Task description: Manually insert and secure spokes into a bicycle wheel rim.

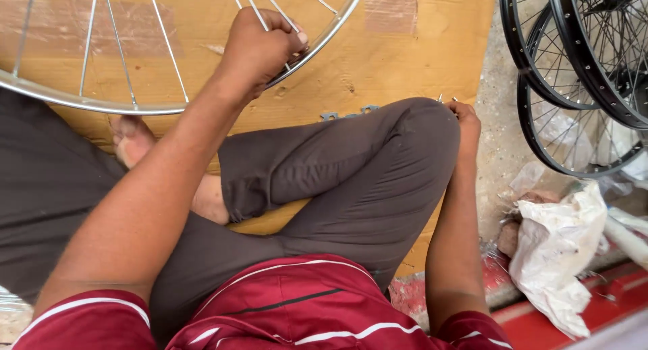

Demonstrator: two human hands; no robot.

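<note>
The silver wheel rim (317, 43) is gripped by the closed left hand (260, 46); the right hand (466, 120) curls behind the knee, its grip unclear.

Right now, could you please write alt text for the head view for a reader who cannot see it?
A seated person's left hand grips the rim of a silver spoked wheel over cardboard, while the right hand reaches past the bent knee. Black wheels lean at right.
</note>
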